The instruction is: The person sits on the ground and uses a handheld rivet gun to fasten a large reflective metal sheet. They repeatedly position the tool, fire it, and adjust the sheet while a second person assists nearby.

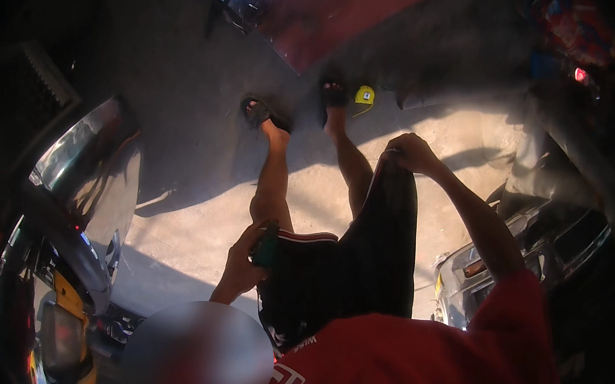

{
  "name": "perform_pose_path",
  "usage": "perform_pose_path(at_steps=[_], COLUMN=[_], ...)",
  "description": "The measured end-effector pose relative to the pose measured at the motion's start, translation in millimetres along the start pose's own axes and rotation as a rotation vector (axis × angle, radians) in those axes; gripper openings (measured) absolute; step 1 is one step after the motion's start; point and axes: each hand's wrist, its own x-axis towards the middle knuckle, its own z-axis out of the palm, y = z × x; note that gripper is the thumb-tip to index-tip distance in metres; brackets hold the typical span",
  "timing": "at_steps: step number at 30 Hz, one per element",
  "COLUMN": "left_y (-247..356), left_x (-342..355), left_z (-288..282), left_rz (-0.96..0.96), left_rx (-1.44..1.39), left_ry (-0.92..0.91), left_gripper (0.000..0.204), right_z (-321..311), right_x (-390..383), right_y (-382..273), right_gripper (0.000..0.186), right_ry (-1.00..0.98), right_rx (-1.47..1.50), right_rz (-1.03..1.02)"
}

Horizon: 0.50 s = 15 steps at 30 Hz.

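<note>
My left hand (246, 261) is closed on a small dark green object (265, 246) against the left side of my black shorts (360, 276), which have red and white stripes. I cannot make out what the object is. My right hand (409, 152) grips the cloth of the shorts and holds it lifted out to the right. My legs stand apart in dark sandals. A yellow tape measure (364, 95) lies on the floor just right of my right foot.
A red panel (349, 6) lies ahead on the concrete floor (197, 195), partly in shade. Dark glossy vehicle parts (74, 229) with yellow pieces are close on my left. More dark vehicle bodywork (520, 245) is close at the lower right.
</note>
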Motion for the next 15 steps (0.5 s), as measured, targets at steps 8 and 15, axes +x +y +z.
perform_pose_path(at_steps=[8,15], left_y=[-5.9,-77.1], left_x=[43.5,-3.7], left_z=[-24.7,-36.8], left_rz=[-0.447,-0.278], left_rx=[0.185,0.516], left_ry=[-0.348,-0.585], left_gripper=[0.09,0.064], right_z=[106.6,114.2], right_x=[54.0,-18.3], right_y=[-8.3,-23.4], right_gripper=[0.031,0.057], right_ry=[-0.214,0.102], right_rx=[-0.148,0.057], right_rz=[-0.079,0.232])
